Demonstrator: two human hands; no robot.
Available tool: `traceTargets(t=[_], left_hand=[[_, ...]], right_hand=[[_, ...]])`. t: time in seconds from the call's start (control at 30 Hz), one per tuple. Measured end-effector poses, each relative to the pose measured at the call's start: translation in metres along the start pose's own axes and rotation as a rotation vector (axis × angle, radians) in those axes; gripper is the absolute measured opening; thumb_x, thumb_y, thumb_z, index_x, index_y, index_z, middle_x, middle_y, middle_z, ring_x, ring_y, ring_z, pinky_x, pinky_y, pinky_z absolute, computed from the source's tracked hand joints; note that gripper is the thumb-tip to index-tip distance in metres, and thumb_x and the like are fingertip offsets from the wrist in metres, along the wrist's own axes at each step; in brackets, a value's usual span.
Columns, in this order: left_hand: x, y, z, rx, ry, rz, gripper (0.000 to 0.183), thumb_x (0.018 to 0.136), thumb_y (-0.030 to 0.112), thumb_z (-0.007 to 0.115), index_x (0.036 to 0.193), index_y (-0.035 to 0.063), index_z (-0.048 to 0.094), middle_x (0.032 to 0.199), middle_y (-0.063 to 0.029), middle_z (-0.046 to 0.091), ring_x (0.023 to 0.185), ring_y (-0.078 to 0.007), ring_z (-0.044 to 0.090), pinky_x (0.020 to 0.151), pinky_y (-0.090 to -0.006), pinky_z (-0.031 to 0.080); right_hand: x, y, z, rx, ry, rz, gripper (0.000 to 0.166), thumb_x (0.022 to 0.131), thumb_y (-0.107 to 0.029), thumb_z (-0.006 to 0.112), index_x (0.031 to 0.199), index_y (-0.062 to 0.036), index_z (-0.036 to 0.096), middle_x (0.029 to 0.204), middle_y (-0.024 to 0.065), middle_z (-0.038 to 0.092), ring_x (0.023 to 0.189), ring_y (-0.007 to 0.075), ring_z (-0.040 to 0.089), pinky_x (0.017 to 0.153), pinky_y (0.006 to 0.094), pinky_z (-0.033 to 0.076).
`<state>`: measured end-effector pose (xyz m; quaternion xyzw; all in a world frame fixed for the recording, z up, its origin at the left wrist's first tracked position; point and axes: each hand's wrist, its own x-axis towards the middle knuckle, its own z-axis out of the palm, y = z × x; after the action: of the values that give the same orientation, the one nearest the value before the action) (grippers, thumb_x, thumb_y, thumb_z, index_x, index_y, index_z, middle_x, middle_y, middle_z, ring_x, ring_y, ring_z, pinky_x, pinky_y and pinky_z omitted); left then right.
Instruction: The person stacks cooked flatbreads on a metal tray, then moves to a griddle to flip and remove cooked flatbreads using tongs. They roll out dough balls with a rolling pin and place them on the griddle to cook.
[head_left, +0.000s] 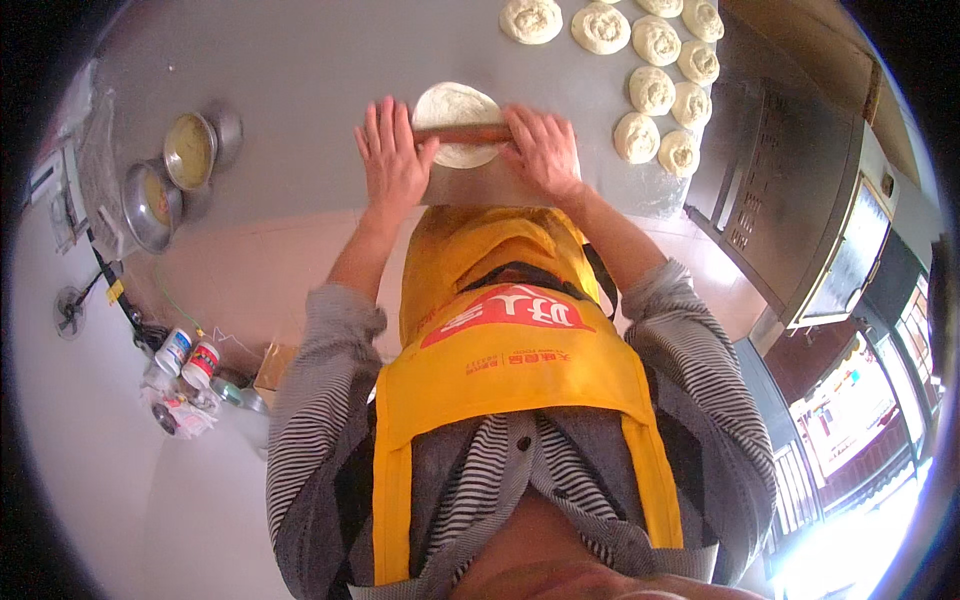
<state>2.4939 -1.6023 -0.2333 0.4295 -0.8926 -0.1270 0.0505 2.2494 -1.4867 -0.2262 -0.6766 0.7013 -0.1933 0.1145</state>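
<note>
A flat round of dough (454, 103) lies on the grey metal worktop (315, 120) in front of me. Across its nearer half runs a wooden rolling pin (471, 135). Over the pin's left end rests my left hand (394, 154), its fingers stretched forward and its thumb beside the pin. My right hand (541, 148) covers the other end, slightly blurred, with its fingers bent over the wood. Both ends of the pin are hidden under my hands. Part of the dough shows beyond the pin and a smaller part on my side of it.
Several coiled dough rounds (651, 90) sit at the worktop's right. Two metal bowls (126, 196) with yellowish contents stand at the left. A metal cabinet-like appliance (795, 202) is beyond the right edge. Tubs (201, 365) and a cardboard box (276, 366) are lower left.
</note>
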Motion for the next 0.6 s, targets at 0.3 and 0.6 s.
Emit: traceTargets(t=[0.3, 0.6], left_hand=[[0.030, -0.004, 0.002, -0.017, -0.012, 0.107, 0.066, 0.106, 0.044, 0.047, 0.156, 0.0032, 0.034, 0.162, -0.0189, 0.033, 0.152, -0.0400, 0.025, 0.121, -0.0650, 0.018], [0.119, -0.009, 0.004, -0.020, 0.051, 0.076, 0.070, 0.102, 0.052, 0.051, 0.150, 0.0015, 0.041, 0.162, -0.0229, 0.032, 0.151, -0.0415, 0.027, 0.120, -0.0615, 0.023]], right_hand=[[0.015, 0.023, -0.009, 0.045, -0.030, -0.109, 0.060, 0.090, -0.030, 0.070, 0.142, -0.0068, 0.051, 0.143, 0.0161, 0.055, 0.127, 0.0376, 0.054, 0.104, 0.0472, 0.046], [0.040, 0.038, -0.009, 0.006, 0.033, -0.083, 0.030, 0.095, -0.033, 0.065, 0.118, -0.0147, 0.063, 0.096, 0.0076, 0.062, 0.091, 0.0275, 0.066, 0.069, 0.0400, 0.058]])
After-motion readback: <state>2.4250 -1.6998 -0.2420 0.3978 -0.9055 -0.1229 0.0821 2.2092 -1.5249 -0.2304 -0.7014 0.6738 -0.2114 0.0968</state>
